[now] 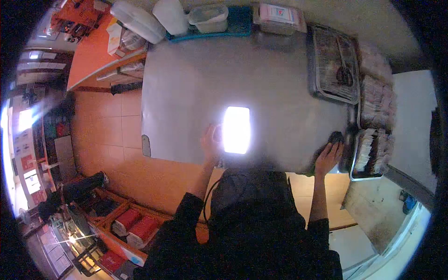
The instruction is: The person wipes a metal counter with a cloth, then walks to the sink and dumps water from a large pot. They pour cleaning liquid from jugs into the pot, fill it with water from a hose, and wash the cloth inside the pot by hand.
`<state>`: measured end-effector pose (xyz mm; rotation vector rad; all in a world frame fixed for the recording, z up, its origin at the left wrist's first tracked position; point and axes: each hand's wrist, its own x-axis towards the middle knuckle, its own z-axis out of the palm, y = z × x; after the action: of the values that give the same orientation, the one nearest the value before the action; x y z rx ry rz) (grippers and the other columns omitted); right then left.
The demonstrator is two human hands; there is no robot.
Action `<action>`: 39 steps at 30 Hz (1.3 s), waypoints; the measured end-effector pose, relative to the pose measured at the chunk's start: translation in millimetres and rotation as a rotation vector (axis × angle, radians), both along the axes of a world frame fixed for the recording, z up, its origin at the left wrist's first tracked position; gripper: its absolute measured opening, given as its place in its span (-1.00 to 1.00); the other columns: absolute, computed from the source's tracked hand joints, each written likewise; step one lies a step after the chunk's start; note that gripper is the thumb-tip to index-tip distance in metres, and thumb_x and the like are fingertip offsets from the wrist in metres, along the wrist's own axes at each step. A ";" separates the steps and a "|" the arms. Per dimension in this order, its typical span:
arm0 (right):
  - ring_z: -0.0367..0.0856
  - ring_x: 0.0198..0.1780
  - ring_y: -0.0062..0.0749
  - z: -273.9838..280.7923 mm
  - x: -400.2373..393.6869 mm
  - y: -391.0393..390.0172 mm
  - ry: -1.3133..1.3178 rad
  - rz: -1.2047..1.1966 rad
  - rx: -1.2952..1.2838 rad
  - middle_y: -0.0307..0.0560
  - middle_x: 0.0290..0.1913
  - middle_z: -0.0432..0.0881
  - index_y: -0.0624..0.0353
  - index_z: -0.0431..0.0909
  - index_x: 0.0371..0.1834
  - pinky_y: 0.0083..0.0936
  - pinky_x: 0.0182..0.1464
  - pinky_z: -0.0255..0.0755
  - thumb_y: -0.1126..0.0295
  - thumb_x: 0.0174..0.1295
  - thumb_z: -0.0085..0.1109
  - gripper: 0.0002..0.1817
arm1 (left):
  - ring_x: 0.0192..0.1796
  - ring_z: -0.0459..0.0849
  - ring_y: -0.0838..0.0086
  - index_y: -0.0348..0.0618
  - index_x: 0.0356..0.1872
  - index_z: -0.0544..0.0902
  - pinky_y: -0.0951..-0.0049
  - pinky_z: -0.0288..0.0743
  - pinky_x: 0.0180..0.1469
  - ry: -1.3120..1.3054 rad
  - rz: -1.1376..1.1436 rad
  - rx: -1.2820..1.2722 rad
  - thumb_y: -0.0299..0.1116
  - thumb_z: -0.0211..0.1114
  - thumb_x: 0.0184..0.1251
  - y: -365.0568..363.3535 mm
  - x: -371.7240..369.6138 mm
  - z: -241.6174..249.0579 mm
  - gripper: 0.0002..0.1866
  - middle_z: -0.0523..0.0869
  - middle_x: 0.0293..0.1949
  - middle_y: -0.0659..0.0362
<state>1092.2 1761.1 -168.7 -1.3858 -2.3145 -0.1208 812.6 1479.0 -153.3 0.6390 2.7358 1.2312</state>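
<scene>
A phone with a glaring white screen (237,130) is upright in my left hand (213,141), over the front part of the metal table (196,84). The glare washes out its screen and edges. My right hand (329,157) rests at the table's front right, fingers stretched out and lying flat. A small dark patch (335,137) shows right at its fingertips; its kind is unclear. Just right of that hand stands a metal tray (354,173) with packed pale and dark items.
A clear-lidded tray (333,65) and stacked wrapped packs (377,102) line the right side. Plastic tubs (208,18) stand on a teal tray (240,29) at the back, beside a labelled container (279,18). An orange shelf unit (95,53) is at left.
</scene>
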 end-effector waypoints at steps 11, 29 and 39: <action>0.19 0.28 -0.02 0.9 0.4 -1.0 -0.017 -0.052 -0.071 0.14 0.24 0.28 0.32 0.37 0.10 -0.14 0.27 0.04 0.19 0.30 -0.14 -0.55 | -0.52 0.51 0.46 -0.09 -0.35 0.60 0.49 0.38 -0.46 0.189 -0.003 0.047 -0.50 0.20 -0.05 0.6 -3.8 -13.5 -0.83 0.57 -0.52 0.19; 0.17 0.28 0.02 2.8 0.9 1.5 -0.005 -0.043 -0.088 0.17 0.24 0.27 0.32 0.39 0.08 -0.15 0.29 0.01 0.20 0.31 -0.16 -0.56 | -0.51 0.49 0.45 -0.06 -0.34 0.61 0.47 0.36 -0.49 0.241 -0.014 0.034 -0.55 0.19 -0.08 -6.0 -6.7 -34.3 -0.78 0.52 -0.55 0.19; 0.18 0.27 0.04 7.6 -3.9 -1.1 -0.002 -0.036 -0.080 0.20 0.21 0.29 0.33 0.38 0.08 -0.14 0.28 0.03 0.21 0.31 -0.16 -0.57 | -0.56 0.45 0.47 -0.08 -0.34 0.60 0.49 0.33 -0.51 0.201 0.010 0.071 -0.53 0.20 -0.11 -4.9 -6.0 -34.1 -0.78 0.50 -0.56 0.20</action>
<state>1088.2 1760.1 -161.2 -1.4675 -2.3194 -0.0402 806.7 1474.1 -187.4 0.7978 2.8685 1.3412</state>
